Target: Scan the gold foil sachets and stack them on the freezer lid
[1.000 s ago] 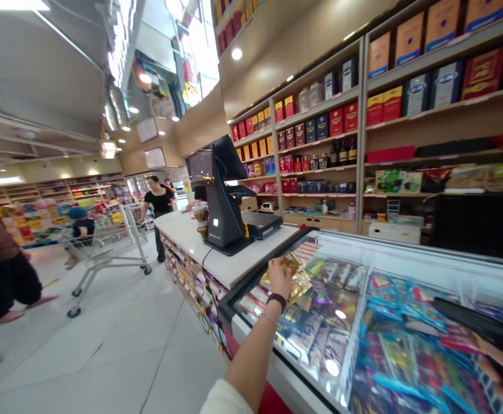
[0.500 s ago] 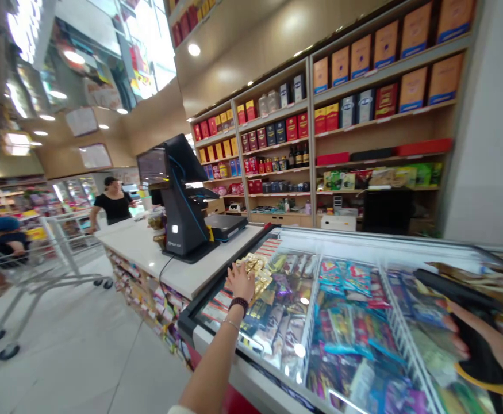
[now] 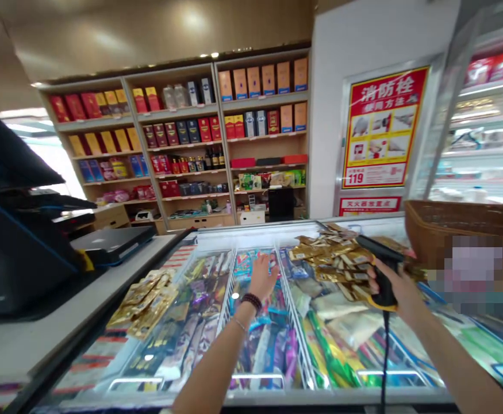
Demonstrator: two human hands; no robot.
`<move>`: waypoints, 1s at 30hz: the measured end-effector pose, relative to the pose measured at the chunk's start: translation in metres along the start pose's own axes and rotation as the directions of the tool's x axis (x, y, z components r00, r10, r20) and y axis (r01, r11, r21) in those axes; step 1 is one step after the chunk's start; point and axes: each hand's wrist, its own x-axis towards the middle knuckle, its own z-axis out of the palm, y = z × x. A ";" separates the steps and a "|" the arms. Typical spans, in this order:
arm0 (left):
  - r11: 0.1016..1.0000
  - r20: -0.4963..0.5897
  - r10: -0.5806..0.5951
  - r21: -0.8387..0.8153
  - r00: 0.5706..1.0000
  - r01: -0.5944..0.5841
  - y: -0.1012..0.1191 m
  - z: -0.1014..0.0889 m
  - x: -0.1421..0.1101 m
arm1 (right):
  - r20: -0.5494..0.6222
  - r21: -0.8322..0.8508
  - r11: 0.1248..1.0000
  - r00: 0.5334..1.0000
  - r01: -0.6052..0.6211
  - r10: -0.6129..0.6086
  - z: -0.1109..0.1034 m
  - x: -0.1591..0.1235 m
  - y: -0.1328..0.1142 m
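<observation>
The right hand (image 3: pixel 395 287) is closed around the grip of a black handheld scanner (image 3: pixel 384 270), whose grip has a yellow band near its base and whose head points left, just over the right edge of a loose heap of gold sachets (image 3: pixel 329 259). A black cord (image 3: pixel 383 362) hangs straight down from the scanner. The sachets are small, flat, shiny foil packets with dark print, lying overlapped at all angles. The heap sits above the right-hand compartment of a glass-topped freezer (image 3: pixel 251 398), though I cannot tell whether it rests on the glass or on the packs below. A second, smaller heap of the same sachets (image 3: pixel 141 305) lies over the left compartment, near the white counter (image 3: pixel 61 310). The left hand (image 3: pixel 262 277) is open, its fingers spread, and holds nothing; it is over the middle compartment, at or just above blue and colored packets (image 3: pixel 255 345), and I cannot tell whether it touches them. A dark beaded bracelet (image 3: pixel 251 300) and a thin bangle (image 3: pixel 239 325) circle that wrist. A wicker basket (image 3: pixel 445 230) stands at the far right, just beyond the scanner. Behind the freezer are shelves of boxed goods (image 3: pixel 173 138) and a red and yellow poster (image 3: pixel 383 126).
</observation>
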 end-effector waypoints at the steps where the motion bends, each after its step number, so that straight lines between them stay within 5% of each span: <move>1: 0.998 0.031 0.003 -0.061 1.000 -0.001 0.014 0.023 0.003 | -0.004 0.015 1.000 1.000 0.001 -0.001 -0.004 0.002 0.005; 6: 0.964 0.108 -0.144 -0.209 0.984 0.164 0.067 0.116 0.010 | -0.022 0.036 0.999 1.000 0.003 -0.002 -0.010 0.010 0.029; 11: 0.959 0.148 -0.274 -0.025 0.950 0.281 0.090 0.145 0.017 | -0.011 0.025 1.000 1.000 -0.002 0.002 -0.014 0.014 0.037; 19: 0.957 0.278 -0.285 0.130 0.917 0.258 0.074 0.118 0.023 | -0.041 0.036 0.999 0.999 -0.009 0.010 -0.015 0.016 0.042; 26: 0.956 0.313 -0.291 0.117 0.904 0.267 0.026 0.063 0.018 | -0.021 0.029 0.999 0.999 -0.029 0.030 -0.014 0.007 0.036; 30: 0.943 0.167 -0.332 0.030 0.928 0.332 -0.001 0.029 0.006 | -0.002 -0.021 0.999 0.999 -0.044 0.044 -0.007 0.005 0.036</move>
